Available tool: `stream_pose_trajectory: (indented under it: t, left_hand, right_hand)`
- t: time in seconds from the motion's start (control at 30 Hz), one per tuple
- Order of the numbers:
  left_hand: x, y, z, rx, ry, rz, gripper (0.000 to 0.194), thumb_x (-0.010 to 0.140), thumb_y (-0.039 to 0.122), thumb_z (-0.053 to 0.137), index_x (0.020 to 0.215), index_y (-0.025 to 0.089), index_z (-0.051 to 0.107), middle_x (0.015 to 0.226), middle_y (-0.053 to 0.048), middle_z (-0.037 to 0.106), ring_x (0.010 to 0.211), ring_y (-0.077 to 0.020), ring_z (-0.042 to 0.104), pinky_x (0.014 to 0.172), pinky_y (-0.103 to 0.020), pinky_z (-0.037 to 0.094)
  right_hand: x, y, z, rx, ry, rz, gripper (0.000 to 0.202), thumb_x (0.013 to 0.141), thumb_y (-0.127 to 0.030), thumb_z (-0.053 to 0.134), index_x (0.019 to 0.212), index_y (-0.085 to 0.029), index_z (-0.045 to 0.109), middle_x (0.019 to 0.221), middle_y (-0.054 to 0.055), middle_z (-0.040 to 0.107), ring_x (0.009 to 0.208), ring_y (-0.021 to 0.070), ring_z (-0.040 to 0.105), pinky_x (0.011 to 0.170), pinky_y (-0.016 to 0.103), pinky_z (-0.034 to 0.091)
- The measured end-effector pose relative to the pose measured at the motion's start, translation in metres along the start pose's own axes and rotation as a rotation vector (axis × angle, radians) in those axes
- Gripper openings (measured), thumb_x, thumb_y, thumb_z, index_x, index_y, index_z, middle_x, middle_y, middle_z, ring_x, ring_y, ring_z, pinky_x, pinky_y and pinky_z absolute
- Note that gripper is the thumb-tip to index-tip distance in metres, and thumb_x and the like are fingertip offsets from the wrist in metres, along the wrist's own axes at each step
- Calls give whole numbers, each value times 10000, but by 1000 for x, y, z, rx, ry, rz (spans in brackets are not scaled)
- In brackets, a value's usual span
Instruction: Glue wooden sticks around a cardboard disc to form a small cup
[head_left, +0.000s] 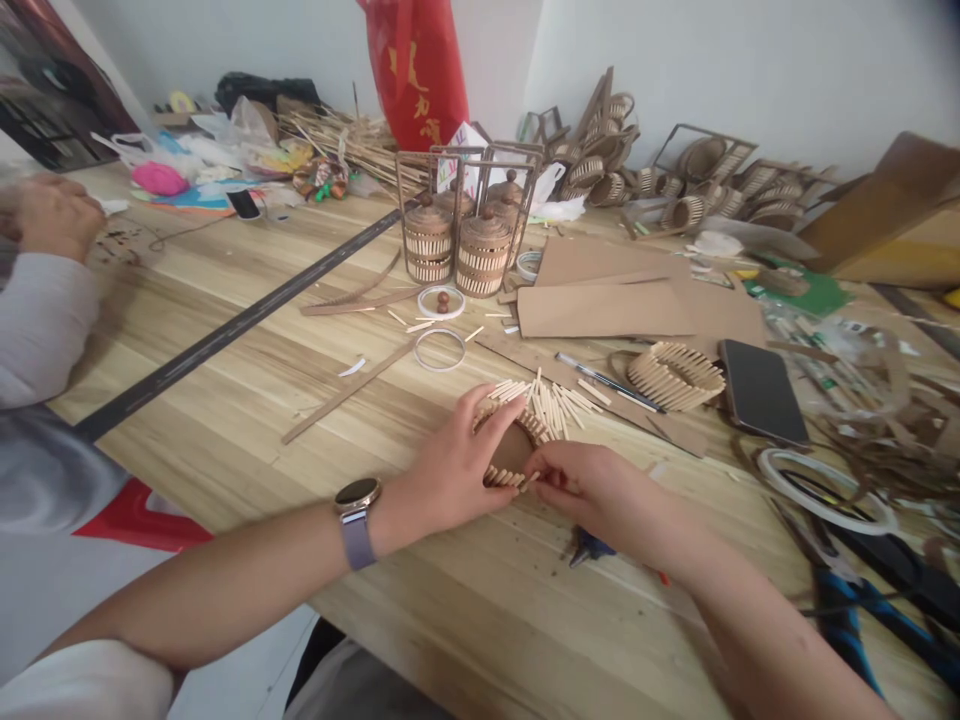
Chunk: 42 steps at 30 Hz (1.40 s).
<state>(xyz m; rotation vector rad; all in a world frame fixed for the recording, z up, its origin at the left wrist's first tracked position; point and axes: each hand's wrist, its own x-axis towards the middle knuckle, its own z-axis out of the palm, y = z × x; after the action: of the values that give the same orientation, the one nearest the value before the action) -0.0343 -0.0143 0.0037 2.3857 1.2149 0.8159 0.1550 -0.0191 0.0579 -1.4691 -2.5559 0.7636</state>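
A small round basket [516, 447] with a brown base and a ring of short wooden sticks sits on the table in front of me. My left hand [450, 465] curls around its left side, fingers over the far rim and thumb on the near rim. At the near right edge, my right hand [581, 480] pinches a short wooden stick [529, 482] against the ring. A pile of loose wooden sticks [555, 405] lies just behind the basket. Partly hidden under my right hand is a dark blue tool with a pointed nozzle [589, 547].
Finished lidded baskets [484, 250] stand in frames behind. To the right lie a stick ring [676, 376], a phone [763, 390], white tape rolls [825, 490] and blue-handled pliers [840, 590]. Cardboard sheets [607, 310] spread beyond. Another person's hand [56, 215] is at far left.
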Motion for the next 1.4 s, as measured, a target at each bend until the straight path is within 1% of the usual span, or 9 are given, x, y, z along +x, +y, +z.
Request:
stream_pose_trajectory:
  t: [0.27, 0.43, 0.67, 1.0, 1.2, 1.4]
  left_hand:
    - [0, -1, 1, -13, 7, 3, 918, 690, 241, 740, 1438, 262, 208, 1431, -157, 240, 1309, -363, 332, 1019, -527, 415]
    - [0, -2, 1, 3, 1, 8, 903, 701, 263, 737, 1438, 239, 214, 1427, -166, 239, 1308, -360, 334, 1018, -518, 417]
    - [0, -1, 0, 4, -17, -14, 900, 698, 269, 742, 1435, 242, 225, 1428, -162, 231, 1299, -349, 349, 1014, -500, 433]
    - [0, -2, 1, 11, 13, 7, 873, 710, 254, 728, 1429, 236, 234, 1431, -163, 238, 1308, -342, 344, 1044, -510, 401]
    - [0, -1, 0, -21, 4, 11, 902, 689, 219, 740, 1429, 253, 227, 1443, -161, 228, 1320, -358, 326, 1040, -531, 398]
    - [-1, -1, 1, -8, 2, 15, 899, 686, 237, 749, 1426, 236, 238, 1439, -166, 231, 1314, -362, 336, 1037, -526, 406]
  right_hand:
    - [2, 1, 4, -21, 26, -54, 131, 853, -138, 522, 790, -192, 623, 745, 11, 627, 675, 144, 557, 598, 232, 392]
    - [3, 3, 6, -61, 18, -93, 142, 872, -137, 511, 768, -173, 602, 790, 42, 614, 732, 166, 566, 640, 253, 413]
    - [4, 6, 7, -164, 29, -184, 187, 887, -138, 495, 741, -178, 605, 755, 47, 609, 735, 180, 565, 632, 261, 408]
    - [5, 9, 8, -173, 44, -241, 203, 910, -149, 478, 769, -171, 623, 775, 51, 623, 758, 183, 564, 649, 267, 420]
    - [4, 8, 7, -175, 57, -258, 208, 907, -157, 483, 767, -172, 636, 770, 50, 629, 739, 181, 563, 644, 273, 434]
    - [4, 8, 7, -185, 68, -287, 219, 916, -170, 479, 765, -172, 637, 764, 53, 631, 731, 178, 560, 636, 271, 430]
